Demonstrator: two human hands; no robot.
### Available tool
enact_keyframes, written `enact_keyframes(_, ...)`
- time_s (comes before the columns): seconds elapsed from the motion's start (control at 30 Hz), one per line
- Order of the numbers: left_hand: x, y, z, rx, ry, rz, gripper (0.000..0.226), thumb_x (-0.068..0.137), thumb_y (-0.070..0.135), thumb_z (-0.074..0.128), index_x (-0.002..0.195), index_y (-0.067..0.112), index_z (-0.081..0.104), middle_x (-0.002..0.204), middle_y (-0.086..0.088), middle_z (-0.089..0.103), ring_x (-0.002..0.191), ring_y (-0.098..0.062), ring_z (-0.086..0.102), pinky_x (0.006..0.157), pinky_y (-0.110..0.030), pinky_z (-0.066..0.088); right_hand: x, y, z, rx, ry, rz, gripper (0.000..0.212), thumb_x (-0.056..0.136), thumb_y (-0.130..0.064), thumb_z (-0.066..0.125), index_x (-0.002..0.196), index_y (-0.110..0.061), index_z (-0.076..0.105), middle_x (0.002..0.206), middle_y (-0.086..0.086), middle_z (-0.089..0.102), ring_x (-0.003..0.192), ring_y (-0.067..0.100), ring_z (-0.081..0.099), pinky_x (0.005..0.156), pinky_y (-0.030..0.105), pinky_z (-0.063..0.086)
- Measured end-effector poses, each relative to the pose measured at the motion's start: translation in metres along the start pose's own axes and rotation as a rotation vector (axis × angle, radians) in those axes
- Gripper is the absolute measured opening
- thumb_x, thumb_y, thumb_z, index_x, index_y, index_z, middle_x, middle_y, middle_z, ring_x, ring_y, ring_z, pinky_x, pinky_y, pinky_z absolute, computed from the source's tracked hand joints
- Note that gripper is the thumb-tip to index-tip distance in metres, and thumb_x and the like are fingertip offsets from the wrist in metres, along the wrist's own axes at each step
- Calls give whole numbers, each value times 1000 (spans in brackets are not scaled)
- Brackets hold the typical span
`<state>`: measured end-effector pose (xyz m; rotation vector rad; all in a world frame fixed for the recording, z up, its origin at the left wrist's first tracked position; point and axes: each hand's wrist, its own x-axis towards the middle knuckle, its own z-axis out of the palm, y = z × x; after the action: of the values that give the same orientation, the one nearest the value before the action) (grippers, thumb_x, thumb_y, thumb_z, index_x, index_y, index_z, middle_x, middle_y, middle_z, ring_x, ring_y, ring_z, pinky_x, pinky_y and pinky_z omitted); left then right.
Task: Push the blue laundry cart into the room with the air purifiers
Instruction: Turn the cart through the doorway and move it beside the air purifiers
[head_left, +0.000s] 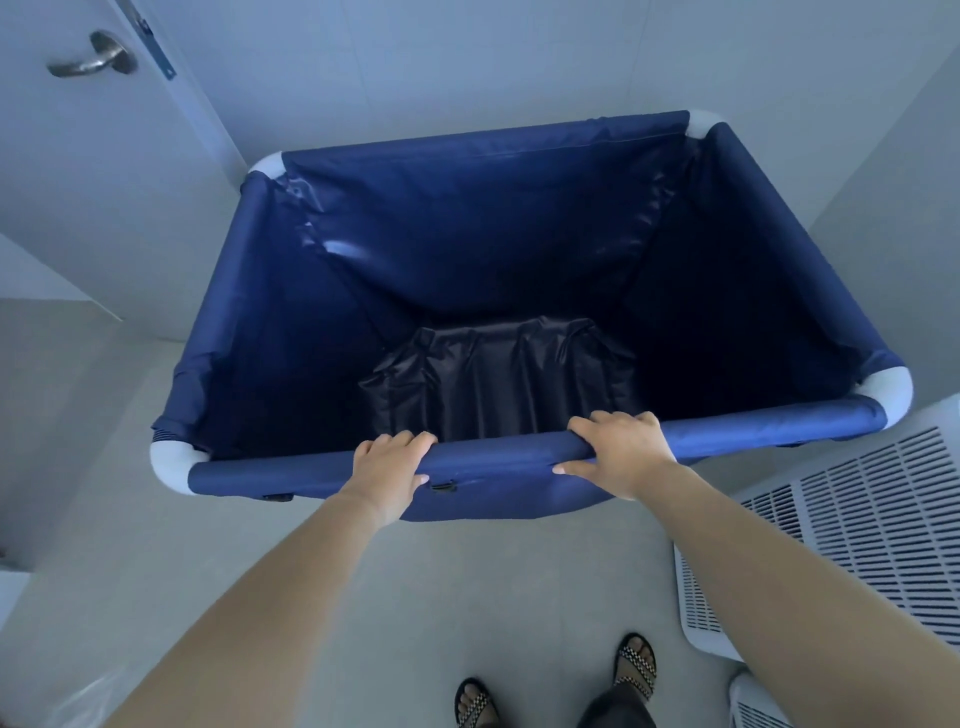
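The blue laundry cart (291, 291) fills the middle of the head view, a deep fabric bin with white corner caps and nothing but folded dark lining at its bottom. My left hand (387, 467) grips the cart's near rim left of centre. My right hand (621, 449) grips the same rim right of centre, fingers curled over the top. A white air purifier (852, 525) with a slotted grille stands right beside the cart's near right corner. A second air purifier (758, 701) shows only its corner at the bottom right.
A white door with a metal lever handle (93, 57) stands at the upper left. White walls (415, 62) close in ahead of the cart and on its right side. Pale floor tiles (467, 571) lie under me, with my sandalled feet at the bottom edge.
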<state>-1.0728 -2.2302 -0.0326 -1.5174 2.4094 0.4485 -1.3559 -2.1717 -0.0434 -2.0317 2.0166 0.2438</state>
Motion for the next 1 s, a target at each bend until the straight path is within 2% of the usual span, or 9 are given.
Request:
enact_keyframes(0.2, 2, 0, 5, 52, 0, -1, 39, 97, 20, 48, 132, 29, 34, 119, 6, 48, 104, -19, 44, 94, -34, 29, -9, -3, 4, -1, 5, 27, 51, 80, -74, 38, 106, -31, 48, 85, -10, 46, 80, 15, 46, 75, 33, 30)
enact_keyframes(0.37, 6, 6, 7, 65, 3, 20, 38, 96, 20, 47, 131, 31, 34, 114, 8, 47, 100, -18, 42, 85, -31, 24, -14, 6, 6, -10, 1, 38, 52, 79, -75, 37, 107, -32, 48, 86, -10, 47, 81, 15, 47, 75, 33, 30)
enact_keyframes(0.6, 12, 24, 8, 66, 14, 35, 37, 97, 21, 46, 130, 30, 34, 115, 8, 47, 102, -18, 43, 83, -31, 24, -13, 27, 4, -23, -14, 50, 54, 78, -76, 36, 110, -34, 47, 88, -12, 43, 81, 13, 42, 75, 32, 25)
enact_keyframes(0.8, 25, 46, 6, 12, 21, 17, 35, 96, 19, 46, 128, 29, 35, 114, 8, 46, 101, -18, 43, 82, -30, 22, -4, 50, -6, -48, -19, 66, 56, 79, -75, 37, 118, -35, 45, 106, -7, 50, 99, 17, 47, 87, 35, 29)
enact_keyframes(1.0, 43, 81, 7, -28, 53, -2, 38, 96, 18, 46, 130, 28, 34, 115, 7, 46, 102, -19, 43, 81, -30, 21, 10, 91, -18, -49, -27, 41, 56, 79, -75, 38, 116, -35, 46, 103, -7, 48, 98, 16, 47, 92, 34, 29)
